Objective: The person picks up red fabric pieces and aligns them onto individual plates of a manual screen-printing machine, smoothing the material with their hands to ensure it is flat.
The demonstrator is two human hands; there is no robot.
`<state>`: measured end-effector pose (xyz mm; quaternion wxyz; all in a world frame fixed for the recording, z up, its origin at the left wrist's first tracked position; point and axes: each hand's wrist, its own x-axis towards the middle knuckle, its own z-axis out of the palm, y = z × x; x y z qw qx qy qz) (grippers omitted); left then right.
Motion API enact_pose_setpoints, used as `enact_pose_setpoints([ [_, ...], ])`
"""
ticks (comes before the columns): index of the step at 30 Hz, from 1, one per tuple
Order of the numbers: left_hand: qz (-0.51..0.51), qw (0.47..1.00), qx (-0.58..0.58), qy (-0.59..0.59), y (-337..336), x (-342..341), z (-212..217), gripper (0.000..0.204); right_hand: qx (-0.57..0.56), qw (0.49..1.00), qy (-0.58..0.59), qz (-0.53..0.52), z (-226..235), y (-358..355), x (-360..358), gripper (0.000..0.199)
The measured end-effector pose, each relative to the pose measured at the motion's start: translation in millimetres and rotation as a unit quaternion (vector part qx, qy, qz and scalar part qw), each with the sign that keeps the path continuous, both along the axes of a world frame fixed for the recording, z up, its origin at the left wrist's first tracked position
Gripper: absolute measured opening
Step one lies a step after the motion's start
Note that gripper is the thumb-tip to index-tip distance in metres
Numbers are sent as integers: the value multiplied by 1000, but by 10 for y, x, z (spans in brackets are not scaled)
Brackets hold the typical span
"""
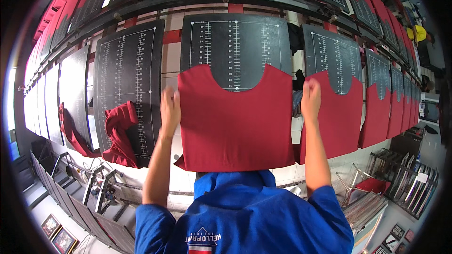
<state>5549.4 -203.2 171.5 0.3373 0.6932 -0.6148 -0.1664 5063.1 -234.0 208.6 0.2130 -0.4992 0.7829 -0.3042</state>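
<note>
A dark red cut shirt panel (235,129) with a scooped neck lies flat on the black marked board (221,47) in front of me. Its lower edge hangs near my body. My left hand (170,110) is beside the panel's left edge, fingers curled closed. On the other side, my right hand (310,99) is closed, a little apart from the panel's right edge. It is over the left edge of a second red panel (332,122) on the neighbouring board. Whether either hand pinches any cloth is hidden.
To the left, a crumpled red cloth piece (120,134) lies on another black board (125,61). Dark rails (197,2) run across behind the boards. More boards with red panels (376,117) extend right. A rack (400,178) and a red-seated chair (372,186) stand lower right.
</note>
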Motion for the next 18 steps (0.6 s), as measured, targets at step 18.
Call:
enact_pose_setpoints([
  [18, 172, 793, 240, 533, 1981, 101, -448, 49, 72, 994, -20, -81, 63, 2437, 244, 31],
])
